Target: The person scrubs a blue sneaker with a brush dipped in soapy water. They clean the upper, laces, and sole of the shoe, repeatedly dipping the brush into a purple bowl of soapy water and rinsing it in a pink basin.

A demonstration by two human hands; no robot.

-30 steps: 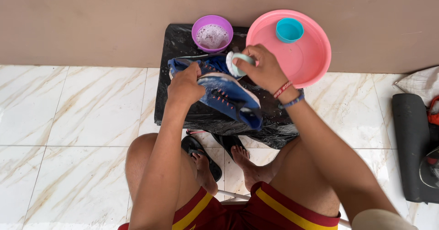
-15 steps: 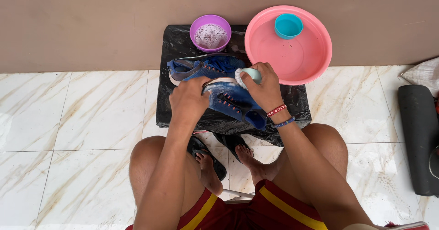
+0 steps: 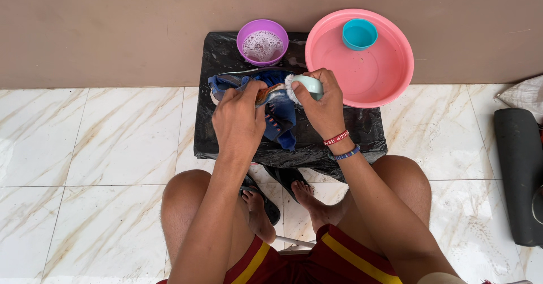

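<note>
The blue shoe (image 3: 277, 111) lies tipped on a black plastic-covered stand (image 3: 373, 134), directly between both hands. It appears light, soft in the fabric upper and stiffer at the sole; wet, it is probably slippery, so the firmest hold would be around the body near the sole. The left hand (image 3: 238, 120) is closed around the shoe from the near side. The right hand (image 3: 322, 106) is closed on a pale green brush (image 3: 305, 86), bristles against the shoe. A purple bowl (image 3: 262, 42) of suds and a pink basin (image 3: 362, 63) stand behind.
</note>
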